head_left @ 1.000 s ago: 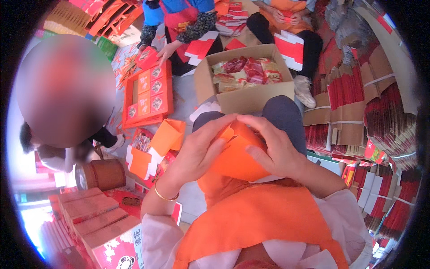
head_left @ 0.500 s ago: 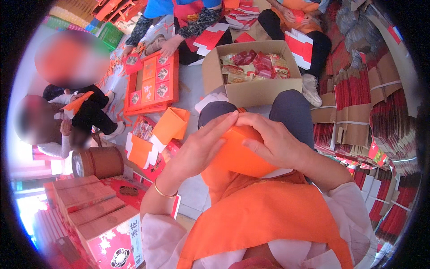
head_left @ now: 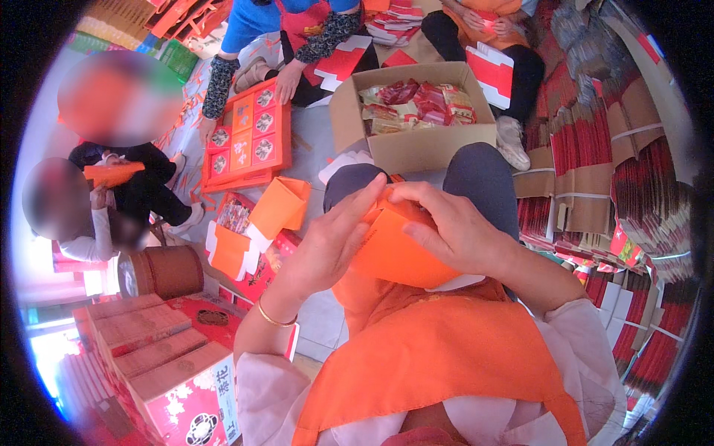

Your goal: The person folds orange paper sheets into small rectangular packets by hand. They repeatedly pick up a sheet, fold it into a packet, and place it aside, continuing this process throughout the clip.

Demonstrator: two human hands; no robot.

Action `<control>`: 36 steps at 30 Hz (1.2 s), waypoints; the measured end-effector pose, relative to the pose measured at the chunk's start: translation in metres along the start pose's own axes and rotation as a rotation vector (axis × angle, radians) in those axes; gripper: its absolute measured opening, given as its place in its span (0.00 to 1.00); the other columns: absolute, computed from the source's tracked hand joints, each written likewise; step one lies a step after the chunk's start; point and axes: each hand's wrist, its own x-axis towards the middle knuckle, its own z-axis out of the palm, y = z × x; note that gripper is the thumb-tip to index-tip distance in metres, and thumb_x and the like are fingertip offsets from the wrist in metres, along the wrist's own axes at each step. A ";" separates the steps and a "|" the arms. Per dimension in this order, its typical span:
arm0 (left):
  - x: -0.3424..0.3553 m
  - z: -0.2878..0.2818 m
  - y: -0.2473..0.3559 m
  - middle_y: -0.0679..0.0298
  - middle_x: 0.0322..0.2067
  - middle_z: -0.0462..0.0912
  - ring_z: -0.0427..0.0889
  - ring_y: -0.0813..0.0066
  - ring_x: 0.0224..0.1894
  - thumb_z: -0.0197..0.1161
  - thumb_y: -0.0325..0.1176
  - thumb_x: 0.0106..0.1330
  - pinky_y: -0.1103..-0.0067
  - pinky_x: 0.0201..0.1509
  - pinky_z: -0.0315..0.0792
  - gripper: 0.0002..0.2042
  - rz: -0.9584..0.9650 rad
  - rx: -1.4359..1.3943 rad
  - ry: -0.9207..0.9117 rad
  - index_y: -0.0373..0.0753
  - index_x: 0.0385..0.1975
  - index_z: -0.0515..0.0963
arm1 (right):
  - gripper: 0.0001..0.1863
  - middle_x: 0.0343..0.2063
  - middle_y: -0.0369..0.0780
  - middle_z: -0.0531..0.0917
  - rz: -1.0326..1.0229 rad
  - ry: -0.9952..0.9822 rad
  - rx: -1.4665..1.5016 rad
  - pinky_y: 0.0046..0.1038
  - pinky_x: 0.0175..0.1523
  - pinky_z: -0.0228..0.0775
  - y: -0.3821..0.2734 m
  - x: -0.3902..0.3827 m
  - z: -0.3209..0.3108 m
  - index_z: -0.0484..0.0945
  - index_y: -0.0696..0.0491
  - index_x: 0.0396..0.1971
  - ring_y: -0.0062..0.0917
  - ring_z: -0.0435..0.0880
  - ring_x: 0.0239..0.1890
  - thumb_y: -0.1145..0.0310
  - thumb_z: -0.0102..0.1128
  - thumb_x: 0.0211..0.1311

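Note:
An orange paper box [head_left: 398, 249] rests on my lap above the orange apron, its upper edge partly folded and a bit of white flap showing at its near side. My left hand [head_left: 327, 241] presses along its left side with fingers stretched up to the far end. On the right side, my right hand [head_left: 461, 230] grips the box, fingers over the top and thumb against the near face. Left of my left hand stand another orange box [head_left: 281, 208] and an orange carton with white flaps [head_left: 230, 251].
An open cardboard box [head_left: 435, 152] of red and cream packets stands ahead. Beyond to its left, a co-worker's hands touch a red gift tray [head_left: 249, 130]. Stacked gift boxes [head_left: 160, 334] are at near left. Bundled red cardboard [head_left: 584, 171] lines the right.
The orange box has tilted and its top folds show more between my hands, which are slightly farther apart. The co-worker's hand has put an orange-red piece into the gift tray.

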 end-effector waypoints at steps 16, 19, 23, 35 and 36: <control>0.010 0.025 0.001 0.46 0.72 0.52 0.55 0.49 0.73 0.61 0.32 0.58 0.65 0.73 0.54 0.43 0.062 0.199 -0.065 0.32 0.73 0.45 | 0.25 0.56 0.52 0.73 0.053 0.062 0.028 0.38 0.62 0.67 0.017 -0.008 0.004 0.61 0.58 0.60 0.45 0.73 0.60 0.70 0.55 0.65; 0.014 0.008 -0.012 0.47 0.72 0.52 0.55 0.52 0.73 0.65 0.39 0.58 0.65 0.73 0.53 0.47 0.024 0.192 0.253 0.32 0.73 0.44 | 0.26 0.57 0.49 0.72 -0.125 0.217 -0.091 0.34 0.66 0.62 0.043 0.024 -0.026 0.57 0.58 0.65 0.36 0.72 0.62 0.65 0.49 0.71; 0.013 0.039 -0.030 0.46 0.72 0.51 0.54 0.55 0.73 0.63 0.43 0.61 0.63 0.73 0.52 0.48 -0.042 -0.452 0.743 0.34 0.74 0.38 | 0.25 0.59 0.43 0.69 0.050 0.659 0.652 0.32 0.68 0.58 0.071 0.038 -0.053 0.56 0.56 0.66 0.29 0.68 0.63 0.60 0.41 0.76; 0.028 0.033 -0.019 0.55 0.51 0.77 0.75 0.62 0.57 0.75 0.28 0.50 0.71 0.62 0.68 0.31 -0.057 0.040 0.610 0.32 0.56 0.72 | 0.39 0.64 0.47 0.66 -0.116 0.451 0.074 0.37 0.68 0.58 0.083 -0.003 -0.105 0.58 0.53 0.67 0.34 0.66 0.66 0.52 0.63 0.62; 0.030 0.021 -0.014 0.54 0.52 0.77 0.76 0.61 0.57 0.76 0.28 0.50 0.71 0.62 0.68 0.31 -0.026 0.046 0.542 0.32 0.56 0.73 | 0.41 0.64 0.48 0.66 -0.142 0.303 -0.185 0.38 0.68 0.58 0.062 0.006 -0.121 0.58 0.52 0.68 0.37 0.67 0.66 0.51 0.65 0.60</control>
